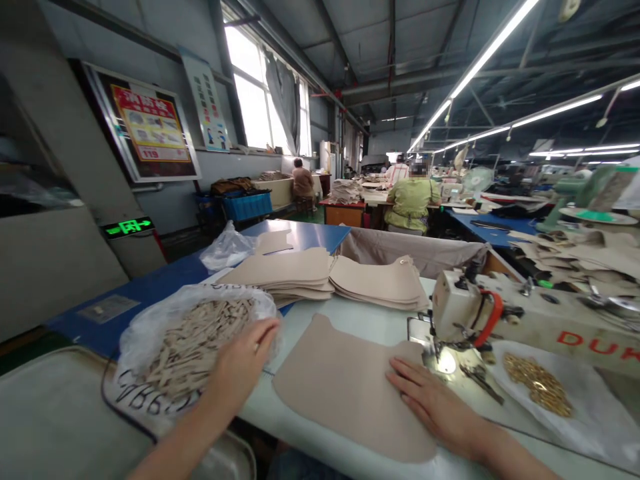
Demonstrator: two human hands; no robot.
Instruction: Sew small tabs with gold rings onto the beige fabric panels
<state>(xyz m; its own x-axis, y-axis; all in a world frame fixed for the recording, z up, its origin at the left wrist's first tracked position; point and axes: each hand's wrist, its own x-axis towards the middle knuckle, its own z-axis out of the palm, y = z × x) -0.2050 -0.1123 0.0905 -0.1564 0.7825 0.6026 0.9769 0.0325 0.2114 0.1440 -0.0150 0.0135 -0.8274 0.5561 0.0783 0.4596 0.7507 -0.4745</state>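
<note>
My right hand (pixel 430 397) lies flat, fingers stretched out, on the right side of a beige cut panel (pixel 345 387). The panel rests on the pale sewing table (pixel 273 417), its upper right corner close to the needle area of a sewing machine (pixel 450 307). Over the right rim of a plastic bag (pixel 137 320) full of short beige strips (pixel 200 340) is my left hand (pixel 245 353). Its fingers are pinched together, and whatever they hold is hidden. A small lamp (pixel 447 362) lights the spot under the machine head.
Two stacks of beige panels, a left stack (pixel 285 273) and a right stack (pixel 377 280), lie behind the loose panel. Gold metal pieces (pixel 540 383) sit on white wrapping at the right. A blue table (pixel 170 307) adjoins at left. Other people sit farther back.
</note>
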